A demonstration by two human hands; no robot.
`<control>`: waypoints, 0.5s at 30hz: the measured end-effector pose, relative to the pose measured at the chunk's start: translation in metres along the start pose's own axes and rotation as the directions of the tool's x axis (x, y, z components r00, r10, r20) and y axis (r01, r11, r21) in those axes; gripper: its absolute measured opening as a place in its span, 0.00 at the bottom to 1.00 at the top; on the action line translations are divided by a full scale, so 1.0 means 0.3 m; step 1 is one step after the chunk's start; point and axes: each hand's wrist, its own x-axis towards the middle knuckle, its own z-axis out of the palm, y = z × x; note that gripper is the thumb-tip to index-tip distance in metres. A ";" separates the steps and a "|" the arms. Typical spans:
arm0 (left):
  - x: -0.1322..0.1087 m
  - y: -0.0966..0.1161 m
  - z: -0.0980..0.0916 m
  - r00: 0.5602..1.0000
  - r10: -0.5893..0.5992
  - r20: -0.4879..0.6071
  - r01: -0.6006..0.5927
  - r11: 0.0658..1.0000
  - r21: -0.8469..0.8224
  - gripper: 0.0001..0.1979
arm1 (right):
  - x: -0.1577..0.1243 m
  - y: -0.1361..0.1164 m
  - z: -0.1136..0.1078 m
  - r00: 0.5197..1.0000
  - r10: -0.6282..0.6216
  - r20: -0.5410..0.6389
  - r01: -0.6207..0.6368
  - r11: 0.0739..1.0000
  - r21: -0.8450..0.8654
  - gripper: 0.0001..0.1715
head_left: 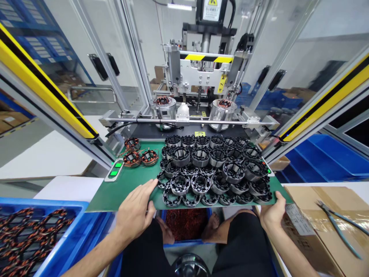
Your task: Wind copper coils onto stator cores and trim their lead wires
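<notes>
My left hand (135, 209) lies over the front edge of the green board (106, 196), fingers stretched out. Its fingertips reach the left side of a stacked group of bare black-and-grey motor stators (201, 182), touching or nearly touching the nearest one. At the board's right front corner is my right hand (273, 211), thumb on top and the other fingers hidden below, gripping the edge beside the stack. Several stators wound with copper wire (150, 157) sit at the board's back left, apart from both hands.
Behind the board stands a winding machine (203, 73) with two metal holders (165, 109), each bearing a stator. A blue bin (77, 209) of wound stators is at left. Pliers (341, 227) lie on a cardboard box (323, 192) at right. Yellow posts (43, 80) flank the opening.
</notes>
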 end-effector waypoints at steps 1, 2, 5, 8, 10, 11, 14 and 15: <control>0.000 0.000 0.000 1.000 0.000 0.001 0.000 1.000 0.002 0.35 | -0.008 -0.005 0.007 1.000 -0.011 -0.020 0.011 1.000 -0.016 0.21; 0.001 0.001 -0.001 1.000 0.001 0.001 -0.001 1.000 0.002 0.35 | -0.013 -0.009 0.012 1.000 -0.013 -0.026 0.013 1.000 -0.026 0.20; 0.004 0.003 -0.004 1.000 0.005 0.001 -0.005 1.000 0.003 0.36 | -0.022 -0.017 0.023 0.999 -0.014 -0.034 0.013 0.999 -0.045 0.17; 0.007 0.006 -0.006 1.000 0.003 -0.001 -0.003 1.000 0.000 0.38 | -0.025 -0.021 0.030 0.999 -0.019 -0.041 0.017 0.999 -0.048 0.16; 0.008 0.007 -0.006 1.000 0.003 -0.003 -0.003 1.000 -0.005 0.38 | -0.026 -0.021 0.034 0.999 -0.015 -0.050 0.013 0.999 -0.041 0.15; 0.008 0.006 -0.006 1.000 0.004 -0.003 -0.004 1.000 -0.007 0.38 | -0.027 -0.021 0.036 0.998 -0.015 -0.055 0.013 0.999 -0.037 0.16; 0.006 0.005 -0.004 1.000 0.008 -0.004 -0.008 1.000 -0.008 0.37 | -0.019 -0.012 0.028 0.998 -0.028 -0.063 0.026 0.999 -0.026 0.16; 0.006 0.004 -0.004 1.000 0.008 -0.005 -0.008 1.000 -0.008 0.37 | -0.013 -0.007 0.021 0.999 -0.025 -0.045 0.024 1.000 -0.017 0.17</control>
